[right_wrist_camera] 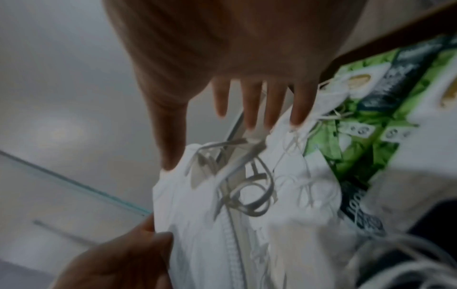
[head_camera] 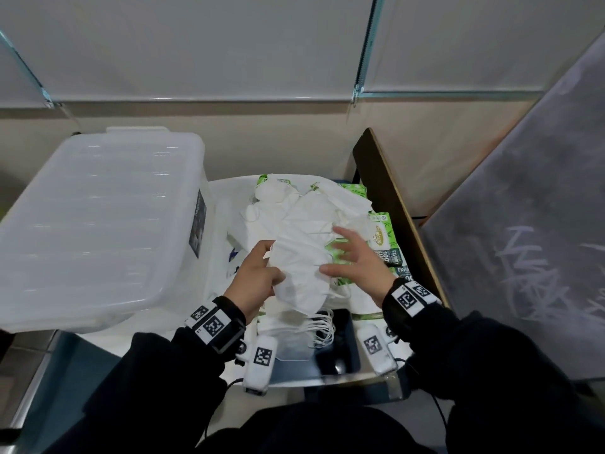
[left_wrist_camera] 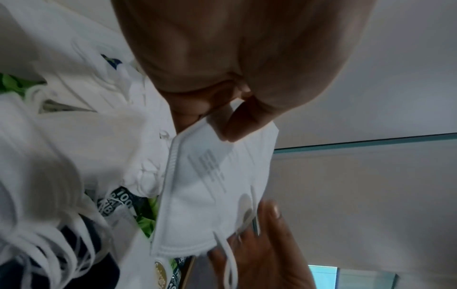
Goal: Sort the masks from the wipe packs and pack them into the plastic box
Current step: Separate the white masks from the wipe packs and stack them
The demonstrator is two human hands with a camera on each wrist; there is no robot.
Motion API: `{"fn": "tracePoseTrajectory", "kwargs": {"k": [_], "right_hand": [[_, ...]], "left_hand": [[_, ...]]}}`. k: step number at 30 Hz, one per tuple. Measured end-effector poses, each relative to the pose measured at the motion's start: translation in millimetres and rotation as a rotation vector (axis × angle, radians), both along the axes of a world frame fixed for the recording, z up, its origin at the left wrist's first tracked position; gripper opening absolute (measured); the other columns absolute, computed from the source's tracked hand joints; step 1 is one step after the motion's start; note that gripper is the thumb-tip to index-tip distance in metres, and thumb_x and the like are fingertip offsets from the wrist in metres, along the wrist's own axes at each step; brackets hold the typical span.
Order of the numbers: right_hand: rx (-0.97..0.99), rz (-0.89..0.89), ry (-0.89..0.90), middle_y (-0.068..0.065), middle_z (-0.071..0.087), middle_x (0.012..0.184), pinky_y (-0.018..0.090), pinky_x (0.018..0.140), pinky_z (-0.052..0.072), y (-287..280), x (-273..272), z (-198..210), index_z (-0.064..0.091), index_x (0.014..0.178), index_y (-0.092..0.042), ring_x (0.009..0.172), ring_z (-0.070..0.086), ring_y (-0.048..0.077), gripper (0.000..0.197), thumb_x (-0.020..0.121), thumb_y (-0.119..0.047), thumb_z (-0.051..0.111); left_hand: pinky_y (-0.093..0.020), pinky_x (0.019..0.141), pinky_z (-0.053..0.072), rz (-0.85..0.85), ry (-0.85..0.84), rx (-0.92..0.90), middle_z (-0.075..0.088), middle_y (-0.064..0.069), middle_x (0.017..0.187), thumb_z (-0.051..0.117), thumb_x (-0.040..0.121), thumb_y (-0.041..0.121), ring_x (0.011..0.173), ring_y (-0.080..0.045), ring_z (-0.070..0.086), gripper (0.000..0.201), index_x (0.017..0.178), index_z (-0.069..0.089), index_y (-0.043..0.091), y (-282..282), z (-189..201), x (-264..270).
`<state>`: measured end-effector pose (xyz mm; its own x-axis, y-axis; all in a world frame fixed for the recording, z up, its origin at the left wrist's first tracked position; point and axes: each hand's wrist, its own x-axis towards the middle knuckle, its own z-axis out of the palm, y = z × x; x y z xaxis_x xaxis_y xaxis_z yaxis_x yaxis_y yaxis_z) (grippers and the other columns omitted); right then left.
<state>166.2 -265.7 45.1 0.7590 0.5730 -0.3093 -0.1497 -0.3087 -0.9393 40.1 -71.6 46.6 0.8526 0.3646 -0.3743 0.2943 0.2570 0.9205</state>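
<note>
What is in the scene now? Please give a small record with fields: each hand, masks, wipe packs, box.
left hand: grips the left edge of a white mask stack
right hand: fingers spread and straight, touching the stack's right side
other masks: loose pile behind the stack; more masks with ear loops below it
wipe packs: green, to the right, partly under the masks
box: clear plastic, to the left, lid on
task state: no masks seen in the box

One plastic box (head_camera: 98,224), two hands (head_camera: 252,280).
</note>
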Motion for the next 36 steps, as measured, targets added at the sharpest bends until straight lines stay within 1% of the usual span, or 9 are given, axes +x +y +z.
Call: {"fn": "tracePoseTrajectory", "kwargs": {"k": [5,9,11,15,19,23,26,30,36], "right_hand": [[0.048,0.166,0.109,0.007,0.079,0.098,0.031,0.079,0.059,13.1,-33.2,-21.1,0.076,0.103,-0.007,0.086,0.074,0.018,0.022,0.082,-0.004,0.082],[0.029,-0.012,0.147,0.013,0.071,0.087,0.026,0.065,0.05,10.6,-39.2,-32.8,0.073,0.088,0.006,0.074,0.061,0.022,0.026,0.081,-0.016,0.084],[0.031,-0.136,0.203,0.012,0.058,0.076,0.027,0.06,0.042,8.0,-36.7,-33.1,0.067,0.072,-0.004,0.069,0.05,0.021,0.024,0.083,-0.02,0.081],[0.289,-0.25,0.528,0.01,0.053,0.065,0.034,0.065,0.046,8.7,-39.6,-24.9,0.052,0.061,-0.012,0.067,0.057,0.026,0.035,0.095,-0.007,0.062],[-0.034,0.022,0.157,0.004,0.057,0.064,0.022,0.049,0.041,11.8,-49.0,-34.4,0.062,0.088,-0.007,0.051,0.045,0.011,0.02,0.083,-0.004,0.081],[-0.289,0.192,-0.119,0.003,0.074,0.072,0.03,0.071,0.05,2.2,-48.8,-50.4,0.078,0.077,-0.018,0.068,0.063,0.011,0.013,0.071,-0.027,0.086],[-0.434,0.281,-0.226,-0.006,0.072,0.071,0.03,0.072,0.05,-1.5,-57.2,-60.3,0.075,0.068,-0.03,0.073,0.066,0.013,0.012,0.073,-0.028,0.086],[-0.593,0.309,-0.297,-0.002,0.076,0.082,0.029,0.074,0.052,-5.6,-71.7,-77.8,0.081,0.084,-0.023,0.083,0.068,0.016,0.017,0.071,-0.032,0.087],[-0.702,0.347,-0.327,-0.003,0.072,0.081,0.026,0.075,0.052,-5.5,-83.4,-102.3,0.074,0.081,-0.023,0.084,0.064,0.016,0.021,0.072,-0.039,0.086]], "left_hand": [[-0.045,0.073,0.055,-0.051,-0.015,0.091,0.075,-0.013,0.1,0.07,0.082,0.011,0.085,-0.028,0.07,0.026,0.106,0.062,0.016,13.8,-6.4,-16.3],[-0.057,0.086,0.059,-0.119,-0.027,0.304,0.078,-0.013,0.089,0.075,0.091,0.019,0.088,-0.035,0.074,0.013,0.097,0.065,0.014,35.8,-20.4,-31.8],[-0.059,0.084,0.059,-0.155,0.005,0.355,0.075,-0.006,0.076,0.079,0.086,0.028,0.077,-0.031,0.073,0.014,0.085,0.066,0.022,46.9,-30.8,-38.7],[-0.037,0.068,0.049,-0.216,0.05,0.524,0.036,0.011,0.051,0.085,0.082,0.031,0.057,-0.015,0.037,0.046,0.061,0.044,0.028,54.0,-46.9,-48.8],[-0.024,0.058,0.033,-0.196,0.003,0.545,0.038,0.011,0.051,0.088,0.079,0.024,0.054,-0.008,0.034,0.05,0.06,0.041,0.021,50.5,-50.7,-55.4],[-0.017,0.056,0.036,-0.351,0.027,0.702,0.049,0.01,0.054,0.091,0.074,0.025,0.054,-0.004,0.041,0.04,0.062,0.053,0.019,50.6,-54.3,-64.7],[-0.019,0.068,0.05,-0.421,0.028,0.795,0.066,0.006,0.071,0.086,0.079,0.024,0.064,-0.005,0.058,0.022,0.092,0.071,0.034,46.7,-60.4,-72.6],[-0.032,0.08,0.051,-0.676,0.007,1.164,0.073,0.009,0.092,0.067,0.091,0.038,0.088,-0.012,0.066,0.021,0.112,0.068,0.035,41.1,-73.6,-74.5],[-0.035,0.065,0.05,-0.91,-0.025,1.541,0.065,0.001,0.086,0.057,0.094,0.037,0.083,-0.027,0.064,0.019,0.088,0.065,0.022,32.7,-95.1,-73.6]]}}
